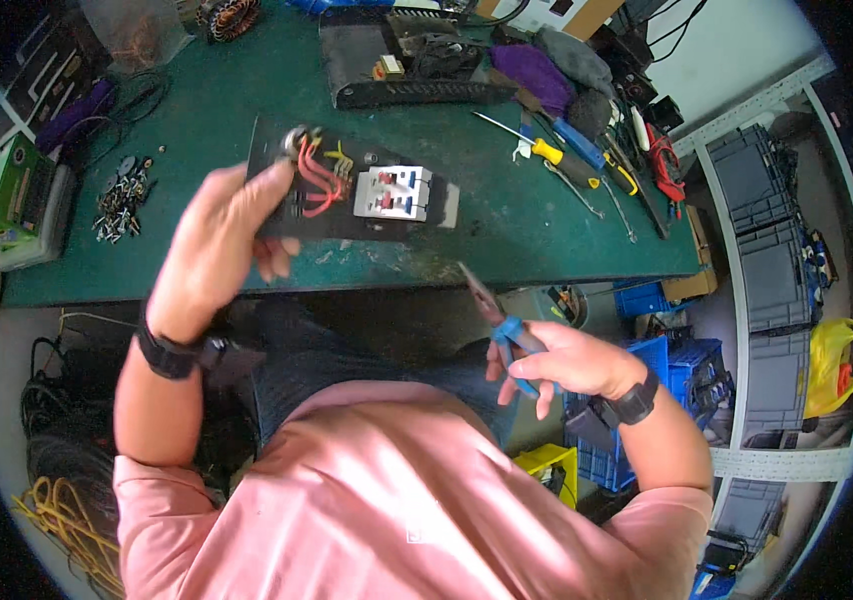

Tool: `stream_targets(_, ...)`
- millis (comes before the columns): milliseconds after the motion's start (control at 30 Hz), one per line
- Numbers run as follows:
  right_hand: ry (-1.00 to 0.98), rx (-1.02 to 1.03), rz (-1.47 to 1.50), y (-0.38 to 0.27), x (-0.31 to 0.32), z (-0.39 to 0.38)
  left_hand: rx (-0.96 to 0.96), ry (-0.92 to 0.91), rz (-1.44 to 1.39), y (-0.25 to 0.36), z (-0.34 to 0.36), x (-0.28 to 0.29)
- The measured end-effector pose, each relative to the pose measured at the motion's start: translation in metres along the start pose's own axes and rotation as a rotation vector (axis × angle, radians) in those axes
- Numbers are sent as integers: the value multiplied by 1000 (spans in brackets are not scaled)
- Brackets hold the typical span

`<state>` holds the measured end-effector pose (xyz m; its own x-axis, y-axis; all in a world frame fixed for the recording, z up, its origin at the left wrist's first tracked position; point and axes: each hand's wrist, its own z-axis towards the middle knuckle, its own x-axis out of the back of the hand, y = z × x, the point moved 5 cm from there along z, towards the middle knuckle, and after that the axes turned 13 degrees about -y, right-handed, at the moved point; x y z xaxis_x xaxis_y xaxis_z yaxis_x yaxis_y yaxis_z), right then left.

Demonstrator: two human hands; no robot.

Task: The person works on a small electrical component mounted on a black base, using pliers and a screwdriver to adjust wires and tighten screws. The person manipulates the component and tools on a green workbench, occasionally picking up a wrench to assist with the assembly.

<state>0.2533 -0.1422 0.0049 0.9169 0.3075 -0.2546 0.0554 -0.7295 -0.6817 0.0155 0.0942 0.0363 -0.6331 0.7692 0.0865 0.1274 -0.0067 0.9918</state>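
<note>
- Left hand [212, 220] grips the left end of a flat, black rectangular panel [337, 226], over the green-topped workbench [547, 235] near its front edge.
- Right hand [572, 358] wraps blue-handled needle-nose pliers [504, 330], before that workbench.
- Probably best: brace the panel firmly; spare the red insulated wires [321, 188].
- The panel's long axis roughly follows the workbench's front edge, white block [390, 193] rightward; the pliers point forward-left.

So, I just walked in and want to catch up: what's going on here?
The person's left hand grips a black panel carrying red wires and a white switch block, at the green workbench. The right hand holds blue-handled pliers, apart from the panel. Small metal parts lie piled at left.
</note>
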Motion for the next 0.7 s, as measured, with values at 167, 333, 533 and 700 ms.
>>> stream_targets(167,75,-204,-438,-50,7,7,144,-166,434,68,43,-7)
stream_targets(333,46,-298,-533,-66,14,12,-437,-281,1078,92,65,-39)
stream_targets(533,128,-276,-450,-78,10,16,-866,-193,1427,91,62,-60)
stream_targets(700,135,-280,-460,-89,4,27,-795,-249,1565,88,65,-63)
